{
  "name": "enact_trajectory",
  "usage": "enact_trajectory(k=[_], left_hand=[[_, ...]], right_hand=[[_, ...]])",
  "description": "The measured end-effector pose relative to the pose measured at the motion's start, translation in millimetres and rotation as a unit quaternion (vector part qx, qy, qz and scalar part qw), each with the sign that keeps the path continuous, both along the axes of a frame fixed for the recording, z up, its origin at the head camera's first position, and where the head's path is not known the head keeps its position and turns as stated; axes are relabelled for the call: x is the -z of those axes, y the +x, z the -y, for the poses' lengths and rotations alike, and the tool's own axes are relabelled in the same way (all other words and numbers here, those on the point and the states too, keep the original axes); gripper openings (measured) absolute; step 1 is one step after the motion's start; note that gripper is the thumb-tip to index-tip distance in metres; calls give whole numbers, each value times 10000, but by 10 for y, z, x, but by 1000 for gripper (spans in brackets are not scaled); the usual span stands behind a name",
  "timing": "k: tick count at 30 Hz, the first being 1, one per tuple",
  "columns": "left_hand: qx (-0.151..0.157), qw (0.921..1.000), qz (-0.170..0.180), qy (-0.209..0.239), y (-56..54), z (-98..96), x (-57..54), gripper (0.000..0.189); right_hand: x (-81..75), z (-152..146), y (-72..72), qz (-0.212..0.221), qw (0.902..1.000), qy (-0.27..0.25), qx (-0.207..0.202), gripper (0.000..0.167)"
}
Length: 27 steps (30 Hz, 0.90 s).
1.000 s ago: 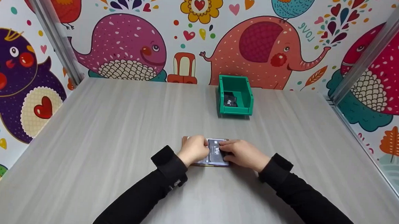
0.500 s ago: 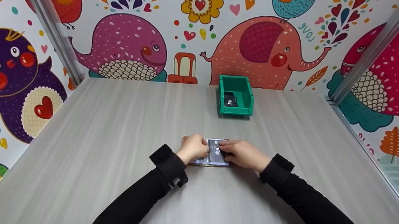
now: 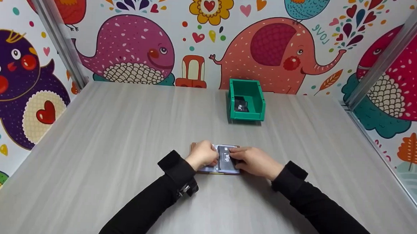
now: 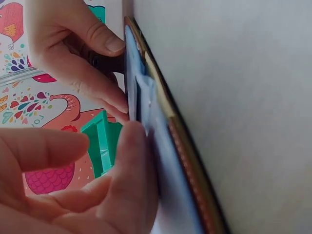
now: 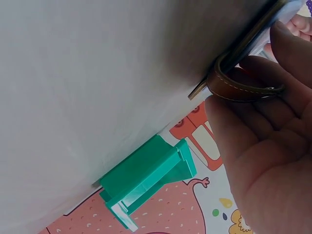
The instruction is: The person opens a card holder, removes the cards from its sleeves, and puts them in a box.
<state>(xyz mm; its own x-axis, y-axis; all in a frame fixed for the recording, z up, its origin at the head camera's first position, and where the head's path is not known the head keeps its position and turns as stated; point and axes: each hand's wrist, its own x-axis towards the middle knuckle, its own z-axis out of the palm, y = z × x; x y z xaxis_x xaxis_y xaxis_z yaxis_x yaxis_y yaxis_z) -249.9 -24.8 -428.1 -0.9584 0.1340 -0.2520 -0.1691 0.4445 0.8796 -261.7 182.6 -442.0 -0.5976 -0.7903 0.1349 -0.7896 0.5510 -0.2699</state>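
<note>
A brown stitched card holder (image 3: 210,170) with clear sleeves lies open on the table, between both hands. A dark card marked "Vip" (image 3: 226,158) lies at its right half, in or on a clear sleeve; which one I cannot tell. My left hand (image 3: 203,155) has curled fingers at the sleeve's inner edge; in the left wrist view one digit touches the clear plastic (image 4: 151,105), and another stands apart from it. My right hand (image 3: 258,162) grips the holder's right side, fingertips on the card. In the right wrist view a brown strap (image 5: 236,87) curves beside the right fingers.
A green bin (image 3: 246,115) stands at the back of the table, with a dark card (image 3: 240,105) inside at its left. Walls printed with cartoon animals (image 3: 270,55) enclose the table (image 3: 139,123) at the back and both sides.
My left hand has shifted very slightly at the sleeve edge. The right hand, the card and the card holder stay in place.
</note>
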Motion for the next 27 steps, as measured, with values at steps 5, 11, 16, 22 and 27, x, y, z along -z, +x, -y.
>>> enact_trajectory(k=[5, 11, 16, 22, 27], left_hand=[[79, 9995, -142, -289, 0, -18, 16, 14], [124, 9977, -299, -603, 6, -32, 26, 26], [101, 9974, -316, -644, -1, -41, 33, 31], [-55, 9983, -223, -538, -17, -36, 55, 16], [-58, 9965, -407, -721, -13, -20, 64, 10]], right_hand=[[-5, 6, 3, 76, 10000, 4, 32, 38], [-2, 8, -2, 76, 10000, -27, -19, 39], [1, 6, -1, 64, 10000, 14, -19, 39], [-14, 20, 13, 14, 10000, 73, 12, 40], [-11, 21, 22, 22, 10000, 79, 48, 41]])
